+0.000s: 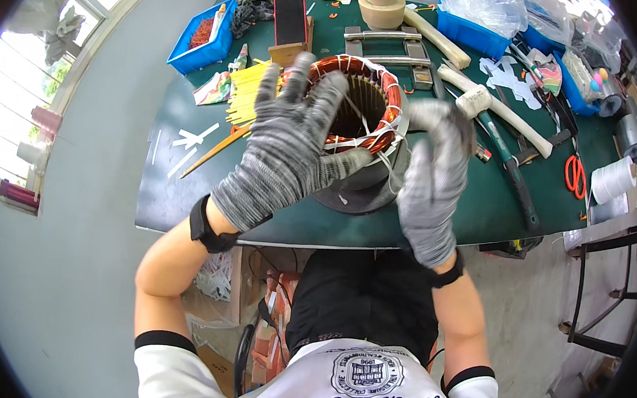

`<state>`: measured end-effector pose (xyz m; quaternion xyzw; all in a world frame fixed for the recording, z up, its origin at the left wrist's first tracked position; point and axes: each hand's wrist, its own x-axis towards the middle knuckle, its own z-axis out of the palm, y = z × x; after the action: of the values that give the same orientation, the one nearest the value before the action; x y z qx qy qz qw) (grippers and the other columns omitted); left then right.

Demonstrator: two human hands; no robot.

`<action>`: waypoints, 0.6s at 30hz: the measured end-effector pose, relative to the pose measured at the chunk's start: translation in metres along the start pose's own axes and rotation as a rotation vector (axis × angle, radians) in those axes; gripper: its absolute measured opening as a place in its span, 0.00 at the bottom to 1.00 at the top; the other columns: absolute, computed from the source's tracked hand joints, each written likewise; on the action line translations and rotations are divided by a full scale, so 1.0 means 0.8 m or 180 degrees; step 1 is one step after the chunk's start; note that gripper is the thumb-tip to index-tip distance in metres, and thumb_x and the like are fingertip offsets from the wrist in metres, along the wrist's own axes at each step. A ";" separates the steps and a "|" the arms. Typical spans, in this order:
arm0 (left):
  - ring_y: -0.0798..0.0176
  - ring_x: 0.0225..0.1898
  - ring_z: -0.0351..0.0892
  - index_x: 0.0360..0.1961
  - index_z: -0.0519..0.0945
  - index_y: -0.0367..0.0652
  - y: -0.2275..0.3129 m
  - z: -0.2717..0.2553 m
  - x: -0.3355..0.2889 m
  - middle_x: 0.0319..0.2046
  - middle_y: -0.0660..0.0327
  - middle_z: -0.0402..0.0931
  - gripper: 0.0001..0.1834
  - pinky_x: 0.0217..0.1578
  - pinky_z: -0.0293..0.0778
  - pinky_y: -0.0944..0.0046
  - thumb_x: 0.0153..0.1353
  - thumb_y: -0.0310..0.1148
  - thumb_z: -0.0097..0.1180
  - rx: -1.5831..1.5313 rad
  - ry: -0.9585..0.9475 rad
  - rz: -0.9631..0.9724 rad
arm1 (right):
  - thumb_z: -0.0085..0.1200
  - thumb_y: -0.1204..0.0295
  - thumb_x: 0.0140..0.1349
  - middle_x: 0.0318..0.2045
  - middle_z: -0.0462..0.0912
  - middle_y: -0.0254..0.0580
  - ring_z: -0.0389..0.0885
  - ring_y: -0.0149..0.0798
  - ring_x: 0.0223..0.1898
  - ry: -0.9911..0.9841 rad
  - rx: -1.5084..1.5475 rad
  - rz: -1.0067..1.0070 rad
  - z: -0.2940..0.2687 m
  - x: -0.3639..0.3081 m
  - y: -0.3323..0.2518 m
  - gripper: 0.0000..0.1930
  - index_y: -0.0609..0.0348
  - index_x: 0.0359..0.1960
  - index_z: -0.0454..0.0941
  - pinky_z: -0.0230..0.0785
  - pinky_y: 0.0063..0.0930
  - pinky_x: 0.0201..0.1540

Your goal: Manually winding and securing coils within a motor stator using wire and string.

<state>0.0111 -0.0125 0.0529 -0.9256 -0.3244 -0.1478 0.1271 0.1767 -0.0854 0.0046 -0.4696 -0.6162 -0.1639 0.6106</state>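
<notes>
While white cord point(388, 133) already bound much of the copper winding's point(394, 96) visible rim, loose strands hung at its near right, so the lacing looked unfinished. The single stator point(367, 98) stood at the desk point(474, 222), between both hands. The left hand point(286, 140) was spread against its near-left side; whether the blurred right hand point(438, 171) pinched cord, I could not tell. Beyond were one phone point(291, 19) and one pair of scissors point(575, 176).

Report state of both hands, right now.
Left hand: open, fingers spread at the copper-wound ring.
Right hand: motion-blurred beside the ring; can't tell if it's holding anything.
</notes>
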 end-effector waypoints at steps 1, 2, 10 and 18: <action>0.45 0.68 0.46 0.67 0.55 0.46 0.006 -0.003 -0.001 0.65 0.54 0.55 0.51 0.66 0.36 0.42 0.46 0.56 0.62 -0.0049 0.0222 -0.0093 | 0.43 0.84 0.56 0.42 0.75 0.48 0.73 0.48 0.44 0.0058 0.0072 -0.0281 0.002 0.014 0.009 0.18 0.60 0.49 0.73 0.65 0.38 0.50; 0.44 0.68 0.45 0.67 0.54 0.44 0.013 0.000 -0.006 0.66 0.55 0.56 0.52 0.65 0.35 0.40 0.46 0.58 0.61 0.0035 0.0495 -0.0074 | 0.43 0.82 0.58 0.43 0.75 0.49 0.73 0.48 0.45 -0.0045 0.0817 0.0183 0.014 0.025 0.009 0.15 0.62 0.48 0.72 0.65 0.38 0.50; 0.46 0.55 0.67 0.53 0.69 0.37 0.021 0.026 -0.014 0.49 0.49 0.70 0.32 0.63 0.52 0.44 0.45 0.34 0.64 -0.0958 0.0924 0.0258 | 0.37 0.79 0.61 0.32 0.75 0.48 0.78 0.44 0.35 -0.0726 0.1236 0.1135 -0.025 0.014 0.020 0.09 0.66 0.35 0.73 0.70 0.29 0.40; 0.51 0.34 0.71 0.38 0.78 0.40 0.010 0.029 -0.008 0.29 0.56 0.73 0.14 0.41 0.65 0.52 0.48 0.30 0.61 -0.1293 0.0733 0.0459 | 0.46 0.81 0.58 0.41 0.75 0.45 0.75 0.42 0.43 -0.1278 0.1407 0.1472 -0.026 -0.057 -0.001 0.14 0.60 0.47 0.71 0.67 0.33 0.49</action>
<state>0.0158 -0.0147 0.0280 -0.9300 -0.2045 -0.3051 -0.0152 0.1797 -0.1193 -0.0321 -0.4760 -0.6219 0.2105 0.5851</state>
